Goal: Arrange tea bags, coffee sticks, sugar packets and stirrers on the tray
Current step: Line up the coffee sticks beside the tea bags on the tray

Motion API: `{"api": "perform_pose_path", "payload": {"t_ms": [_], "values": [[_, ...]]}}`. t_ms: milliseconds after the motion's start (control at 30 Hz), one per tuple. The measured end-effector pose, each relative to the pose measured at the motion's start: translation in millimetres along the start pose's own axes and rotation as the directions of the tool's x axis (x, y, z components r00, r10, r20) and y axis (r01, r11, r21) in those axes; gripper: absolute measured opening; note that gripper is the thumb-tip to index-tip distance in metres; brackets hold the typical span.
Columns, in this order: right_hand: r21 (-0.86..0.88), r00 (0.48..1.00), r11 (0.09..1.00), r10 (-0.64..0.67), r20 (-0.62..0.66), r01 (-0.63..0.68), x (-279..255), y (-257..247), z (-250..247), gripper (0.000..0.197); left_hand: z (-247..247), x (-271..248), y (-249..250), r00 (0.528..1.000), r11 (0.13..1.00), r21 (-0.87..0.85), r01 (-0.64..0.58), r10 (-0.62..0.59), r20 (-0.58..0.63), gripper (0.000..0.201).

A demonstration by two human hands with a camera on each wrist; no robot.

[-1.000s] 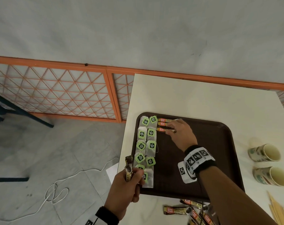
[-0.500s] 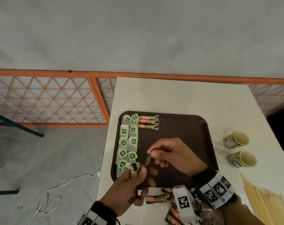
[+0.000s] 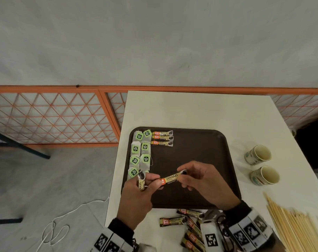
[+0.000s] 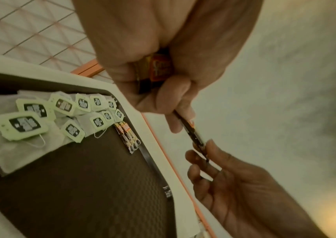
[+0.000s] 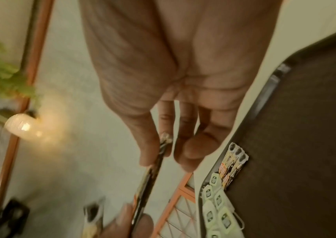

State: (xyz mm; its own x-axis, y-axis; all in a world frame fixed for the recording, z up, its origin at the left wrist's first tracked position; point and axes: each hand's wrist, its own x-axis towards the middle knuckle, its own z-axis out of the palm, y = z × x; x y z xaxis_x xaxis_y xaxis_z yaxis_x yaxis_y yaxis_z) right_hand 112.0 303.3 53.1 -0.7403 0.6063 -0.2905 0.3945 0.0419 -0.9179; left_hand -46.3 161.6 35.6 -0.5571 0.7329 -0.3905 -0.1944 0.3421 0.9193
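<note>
we see a coffee stick (image 3: 170, 178) held over the near left part of the brown tray (image 3: 200, 142), gold-black wrapper, "granules" print, orange logo end. left hand (image 3: 136, 199) pinches the orange end and also grips a second coffee stick (image 3: 141, 180) upright. right hand (image 3: 205, 180) pinches the dark far end, other fingers loosely curled. on the tray: tea bags (image 3: 141, 155) with green tags in two columns along the left edge, three coffee sticks (image 3: 162, 138) stacked at the far left. more sticks lie on the table (image 3: 191, 110) near us.
</note>
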Motion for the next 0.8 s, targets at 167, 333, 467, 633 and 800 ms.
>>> {"api": "perform_pose_path", "payload": {"t_ms": [167, 333, 467, 633, 800], "values": [[-0.025, 0.994, 0.994, 0.11, 0.007, -0.11, 20, 6, 15, 0.011, -6, 17, -10, 0.994, 0.972, 0.229, -0.049, 0.069, -0.08, 0.003], [0.128, 0.894, 0.919, 0.394, -0.215, -0.374, 85, 41, 16, 0.011, -30, 24, -25, 0.991, 0.959, 0.284, 0.013, 0.026, -0.133, 0.019], [0.162, 0.838, 0.871, 0.49, -0.24, -0.463, 125, 59, 15, 0.023, -47, 17, -37, 0.997, 0.942, 0.329, 0.071, -0.054, -0.059, 0.021], [-0.584, 0.906, 0.725, 0.132, -0.403, -0.365, 133, 62, 3, 0.012, -54, 18, -49, 0.991, 0.926, 0.355, 0.128, -0.131, -0.016, 0.021], [-0.724, 0.99, 0.678, 0.049, -0.131, -0.129, 145, 63, 27, 0.009, -49, 25, -47, 0.991, 0.927, 0.359, 0.105, -0.126, 0.034, 0.02]]}}
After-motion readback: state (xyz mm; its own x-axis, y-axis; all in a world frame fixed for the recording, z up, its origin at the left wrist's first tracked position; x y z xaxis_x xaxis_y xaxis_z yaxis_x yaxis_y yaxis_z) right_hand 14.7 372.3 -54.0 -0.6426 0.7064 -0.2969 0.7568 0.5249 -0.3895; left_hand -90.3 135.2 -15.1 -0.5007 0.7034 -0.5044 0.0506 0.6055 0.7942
